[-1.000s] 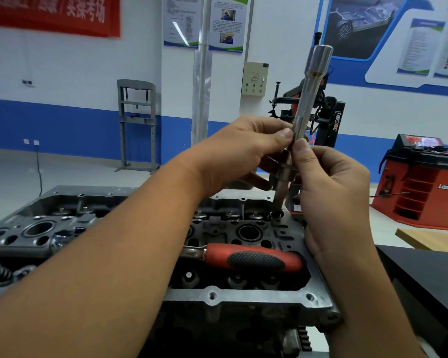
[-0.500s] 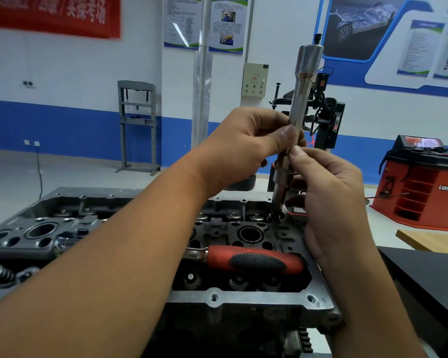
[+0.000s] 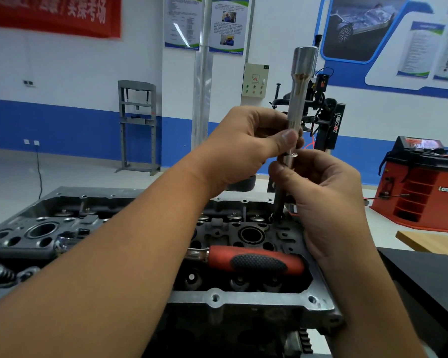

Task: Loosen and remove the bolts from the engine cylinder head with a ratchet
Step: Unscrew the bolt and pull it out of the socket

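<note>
My left hand [image 3: 246, 148] pinches the long socket [image 3: 299, 89] between thumb and fingers, holding it upright, while my right hand [image 3: 323, 192] curls round the bolt [image 3: 282, 182] just beneath it — the two hands nearly touching, the bolt's lower end standing at a hole near the far right edge of the cylinder head [image 3: 243, 298]. The ratchet [image 3: 254, 259], with its red and black handle, lies across the head in front of my hands, untouched. Beyond stand a black tyre machine [image 3: 331, 125] and a red wheel balancer [image 3: 422, 187] — well apart from the head.
</note>
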Tool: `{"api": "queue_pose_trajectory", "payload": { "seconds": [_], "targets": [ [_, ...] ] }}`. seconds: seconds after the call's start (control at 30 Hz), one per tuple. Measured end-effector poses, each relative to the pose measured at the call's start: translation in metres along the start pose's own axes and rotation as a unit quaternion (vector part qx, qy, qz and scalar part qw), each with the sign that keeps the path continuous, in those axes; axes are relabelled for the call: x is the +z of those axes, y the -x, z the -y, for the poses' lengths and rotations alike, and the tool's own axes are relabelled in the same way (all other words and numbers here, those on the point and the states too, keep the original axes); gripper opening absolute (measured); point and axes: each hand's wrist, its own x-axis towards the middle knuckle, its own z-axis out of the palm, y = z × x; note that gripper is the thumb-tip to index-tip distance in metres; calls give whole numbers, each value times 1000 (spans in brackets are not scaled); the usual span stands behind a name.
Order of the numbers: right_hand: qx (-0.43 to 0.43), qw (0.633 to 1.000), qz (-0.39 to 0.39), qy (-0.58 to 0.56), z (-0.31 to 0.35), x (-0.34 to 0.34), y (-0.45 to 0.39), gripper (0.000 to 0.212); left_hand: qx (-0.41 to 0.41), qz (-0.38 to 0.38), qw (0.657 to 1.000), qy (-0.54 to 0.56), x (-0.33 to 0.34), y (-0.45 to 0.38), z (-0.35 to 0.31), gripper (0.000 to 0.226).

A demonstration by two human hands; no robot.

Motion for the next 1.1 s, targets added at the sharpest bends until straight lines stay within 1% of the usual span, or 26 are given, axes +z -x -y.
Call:
{"api": "queue_pose_trajectory", "payload": {
  "seconds": [0.1, 0.17, 0.23, 0.3, 0.4, 0.53, 0.6, 0.67, 0.73, 0.8, 0.87, 0.93, 1.0, 1.03, 1.1],
  "targets": [
    [-3, 1000, -18, 10, 2, -1, 1, 21, -8, -30, 1000, 4, -1, -1, 2, 27],
    [-7, 999, -31, 7, 3, 0, 2, 27, -2, -24, 1000, 13, -2, -1, 2, 23],
    [-5, 1000, -26, -5, 4, 0, 2, 22, 7, 5, 1000, 27, -2, 0, 2, 16],
    [0, 1000, -20, -4, 4, 0, 2, 19, 19, 16, 999, 35, -2, 0, 2, 15],
    [4, 1000, -17, 9, 3, -1, 1, 17, 38, -6, 998, 47, -3, -2, 3, 12],
    [-4, 1000, -23, 3, 1, -1, 1, 19, 41, -30, 997, 58, -3, -1, 2, 13],
    [-3, 1000, -9, -19, 2, 0, 1, 18, 30, 0, 998, 57, -4, -1, 2, 12],
    [1, 998, 7, -60, 3, 2, 1, 22, 18, 37, 998, 43, -4, 0, 1, 16],
    [3, 997, 8, -74, 4, 2, 1, 23, 12, 47, 998, 36, -4, 0, 1, 19],
    [6, 997, 5, -73, 4, 1, 1, 19, 6, 41, 999, 29, -3, 1, 0, 19],
    [8, 999, -2, -53, 4, 1, 1, 16, 15, 30, 999, 30, -3, 1, 0, 15],
    [9, 999, -15, -35, 4, 0, 1, 18, 31, 8, 998, 44, -5, 0, 2, 9],
    [8, 999, -20, -25, 3, 0, 1, 19, 31, -17, 998, 55, -6, 0, 3, 12],
    [8, 1000, -18, -22, 3, 0, 1, 19, 26, -16, 998, 62, -6, -1, 4, 11],
    [6, 999, -5, -40, 3, 1, 1, 18, 12, 22, 997, 70, -6, -1, 3, 10]
  ]
}}
